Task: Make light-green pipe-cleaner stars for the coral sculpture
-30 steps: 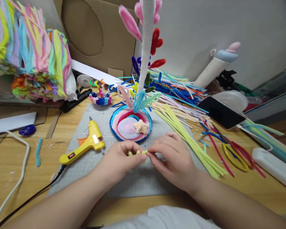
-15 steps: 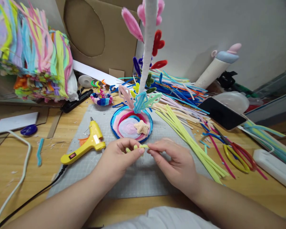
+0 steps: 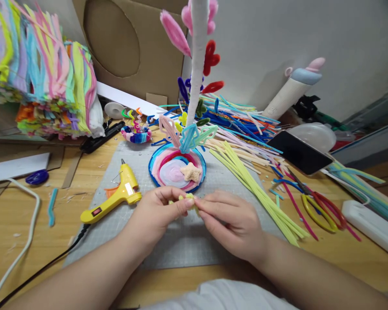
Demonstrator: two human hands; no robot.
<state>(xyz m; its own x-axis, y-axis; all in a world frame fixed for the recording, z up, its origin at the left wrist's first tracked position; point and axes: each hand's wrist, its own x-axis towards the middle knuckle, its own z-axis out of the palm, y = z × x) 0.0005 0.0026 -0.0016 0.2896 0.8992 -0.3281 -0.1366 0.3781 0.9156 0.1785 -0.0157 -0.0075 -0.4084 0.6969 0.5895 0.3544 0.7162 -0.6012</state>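
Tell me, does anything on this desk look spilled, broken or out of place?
Nothing looks clearly spilled or broken. Slightly odd: a short, bent blue strip lies apart from the other strips, left of the yellow glue gun, and pale scraps litter the wood nearby, perhaps offcuts.

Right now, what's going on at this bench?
The left hand and right hand pinch a small, bent yellow-green piece between their fingertips, above a grey cutting mat. Just beyond stands a round, colourful base with a beige star on it. A yellow glue gun lies on the left, and loose yellow-green strips lie on the right.
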